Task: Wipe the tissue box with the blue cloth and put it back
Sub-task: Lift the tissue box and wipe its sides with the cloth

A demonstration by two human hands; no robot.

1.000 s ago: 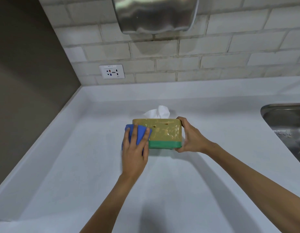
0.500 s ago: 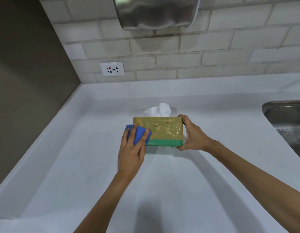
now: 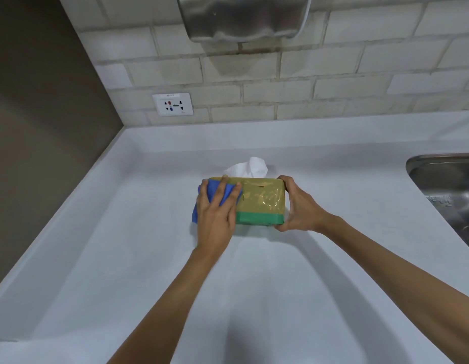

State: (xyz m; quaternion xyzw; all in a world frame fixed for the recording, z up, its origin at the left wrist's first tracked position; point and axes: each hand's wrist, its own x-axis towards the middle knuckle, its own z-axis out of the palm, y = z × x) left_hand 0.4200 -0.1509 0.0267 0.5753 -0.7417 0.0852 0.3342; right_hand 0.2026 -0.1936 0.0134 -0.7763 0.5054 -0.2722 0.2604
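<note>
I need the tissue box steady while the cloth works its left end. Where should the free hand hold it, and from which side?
Hold the tissue box by its right end, coming in from the right, as the right hand does now. The box is long and flat-sided, so a thumb over the top edge and fingers under the bottom clamp it squarely. That avoids the tissue and the left hand pressing the blue cloth.

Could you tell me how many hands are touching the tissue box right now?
2. The left hand presses the blue cloth against the left end of the tissue box; the right hand holds its right end.
</note>
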